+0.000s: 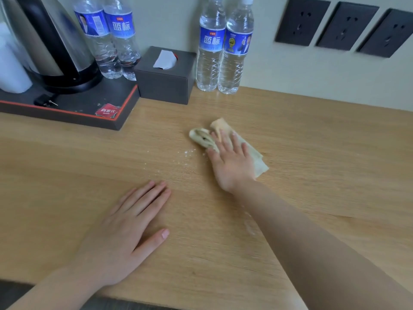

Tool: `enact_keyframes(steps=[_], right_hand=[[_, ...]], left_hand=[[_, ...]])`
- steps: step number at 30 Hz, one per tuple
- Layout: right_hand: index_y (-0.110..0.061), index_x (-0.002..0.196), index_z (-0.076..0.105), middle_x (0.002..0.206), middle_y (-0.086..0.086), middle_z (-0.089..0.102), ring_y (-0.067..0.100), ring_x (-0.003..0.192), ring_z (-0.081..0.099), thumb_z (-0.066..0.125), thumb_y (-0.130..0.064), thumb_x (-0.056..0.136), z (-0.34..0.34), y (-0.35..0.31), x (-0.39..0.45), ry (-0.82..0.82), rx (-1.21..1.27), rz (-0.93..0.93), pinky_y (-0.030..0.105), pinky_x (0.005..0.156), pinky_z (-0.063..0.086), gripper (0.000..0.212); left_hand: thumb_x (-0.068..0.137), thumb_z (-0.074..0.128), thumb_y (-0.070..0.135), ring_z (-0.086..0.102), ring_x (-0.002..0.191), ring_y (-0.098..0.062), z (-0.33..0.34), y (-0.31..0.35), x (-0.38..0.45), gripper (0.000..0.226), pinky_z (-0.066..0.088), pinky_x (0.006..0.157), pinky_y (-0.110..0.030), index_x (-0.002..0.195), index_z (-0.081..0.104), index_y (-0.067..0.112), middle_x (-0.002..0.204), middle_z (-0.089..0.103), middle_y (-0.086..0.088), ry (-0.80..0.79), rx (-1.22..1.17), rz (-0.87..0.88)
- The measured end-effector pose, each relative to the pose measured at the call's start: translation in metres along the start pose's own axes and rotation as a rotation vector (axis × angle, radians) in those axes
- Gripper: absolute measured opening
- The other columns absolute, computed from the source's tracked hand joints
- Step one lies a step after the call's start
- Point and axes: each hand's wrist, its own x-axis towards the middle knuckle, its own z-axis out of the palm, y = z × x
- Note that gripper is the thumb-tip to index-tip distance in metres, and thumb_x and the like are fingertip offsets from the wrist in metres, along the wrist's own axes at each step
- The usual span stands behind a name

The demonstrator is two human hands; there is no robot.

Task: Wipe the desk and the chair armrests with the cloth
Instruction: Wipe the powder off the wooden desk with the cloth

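1. Desk (312, 175): broad, smooth, pale wood-grain top; a smeared patch (250, 227) shows near the right forearm.
2. Left hand (125, 231): flat on the near wood, fingers together, likely bracing the reach.
3. Right hand (230, 162): fingers spread, pressing flat on the cloth.
4. Cloth (257, 162): soft, beige, crumpled, mid-desk.
5. White crumbs (185, 156): scattered just left of the cloth, probably its target.

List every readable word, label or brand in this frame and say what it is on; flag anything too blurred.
"蓝标": blue label of the second bottle from the left.
"蓝标": blue label of the third bottle.
"尚客优": red sticker on the black tray; the small line under it is too blurred.
Labels of the first bottle and the fourth bottle: pictures and fine print, unreadable.
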Motion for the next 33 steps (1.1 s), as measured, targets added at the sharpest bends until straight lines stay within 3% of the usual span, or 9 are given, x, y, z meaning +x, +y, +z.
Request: enact_keyframes(steps=[5,8,12,14,18,21,26,30,33], right_hand=[[-0.037,0.150,0.007,0.159,-0.013,-0.003,0.009,0.144,-0.017,0.017,-0.042,0.102,-0.011,0.009,-0.052,-0.161,0.006,-0.477,0.033,0.116,-0.014,0.050],[-0.040,0.150,0.003,0.158,-0.017,-0.006,0.006,0.143,-0.020,0.017,-0.044,0.100,-0.013,0.032,-0.101,-0.209,-0.074,-0.542,0.034,0.116,-0.013,0.052],[-0.041,0.149,0.004,0.158,-0.018,0.000,0.011,0.146,-0.010,0.016,-0.051,0.097,-0.009,0.057,-0.152,-0.087,-0.124,-0.390,0.036,0.116,-0.003,0.055],[-0.042,0.149,-0.001,0.158,-0.019,-0.003,0.011,0.145,-0.013,0.008,-0.055,0.095,-0.009,0.062,-0.151,-0.028,-0.112,-0.240,0.035,0.116,-0.004,0.056],[-0.033,0.149,-0.007,0.158,-0.012,-0.011,0.016,0.144,-0.018,0.001,-0.050,0.097,-0.007,0.048,-0.086,0.123,-0.095,0.068,0.035,0.116,-0.008,0.056],[-0.031,0.150,-0.006,0.159,-0.007,-0.009,0.020,0.145,-0.016,0.008,-0.044,0.099,-0.005,0.022,-0.019,0.073,-0.052,0.119,0.039,0.118,-0.008,0.054],[-0.035,0.151,0.004,0.160,-0.006,-0.004,0.019,0.145,-0.013,0.015,-0.042,0.100,0.006,-0.034,0.029,-0.066,-0.056,-0.176,0.040,0.117,-0.009,0.052],[-0.037,0.150,0.004,0.160,-0.007,-0.003,0.017,0.145,-0.014,0.019,-0.041,0.100,0.005,-0.038,-0.008,-0.137,-0.091,-0.509,0.038,0.117,-0.011,0.052],[-0.030,0.151,0.005,0.159,-0.009,-0.009,0.012,0.143,-0.022,0.015,-0.045,0.099,0.002,-0.022,-0.057,-0.212,-0.131,-0.640,0.038,0.117,-0.011,0.055]], left_hand=[[0.094,0.022,0.062,0.000,0.145,-0.003,0.000,0.000,0.000,0.067,-0.007,0.114,-0.022,0.151,0.006,0.032,0.159,0.004,0.017,-0.010,0.009,-0.006],[0.094,0.022,0.063,-0.001,0.145,-0.003,0.000,0.000,0.000,0.067,-0.006,0.114,-0.024,0.151,0.005,0.032,0.159,0.002,0.017,-0.009,0.006,-0.005],[0.095,0.025,0.060,0.002,0.145,-0.004,-0.003,0.001,0.000,0.066,-0.002,0.115,-0.025,0.151,0.009,0.030,0.159,0.007,0.015,-0.022,0.006,0.000],[0.095,0.025,0.061,0.001,0.145,-0.004,-0.004,0.002,0.001,0.066,-0.002,0.115,-0.026,0.151,0.008,0.031,0.159,0.006,0.016,-0.015,0.002,0.002],[0.094,0.022,0.062,-0.002,0.145,-0.003,-0.002,0.003,0.000,0.067,0.000,0.114,-0.027,0.151,0.008,0.030,0.159,0.005,0.016,-0.002,0.006,-0.007],[0.092,0.019,0.065,-0.006,0.144,-0.001,0.000,0.002,0.001,0.071,-0.004,0.114,-0.025,0.151,0.005,0.029,0.159,0.002,0.015,0.026,-0.004,-0.048],[0.088,0.023,0.070,-0.008,0.145,-0.005,0.002,-0.001,0.000,0.082,0.001,0.114,-0.028,0.152,0.007,0.021,0.160,0.001,0.009,0.065,0.022,-0.124],[0.088,0.022,0.071,-0.007,0.145,-0.008,0.002,-0.001,0.001,0.086,0.004,0.114,-0.030,0.152,0.004,0.017,0.160,-0.001,0.008,0.071,0.010,-0.132],[0.092,0.024,0.064,-0.002,0.146,-0.012,-0.002,0.002,0.001,0.076,0.005,0.115,-0.033,0.152,0.005,0.023,0.160,0.006,0.010,0.043,0.017,-0.043]])
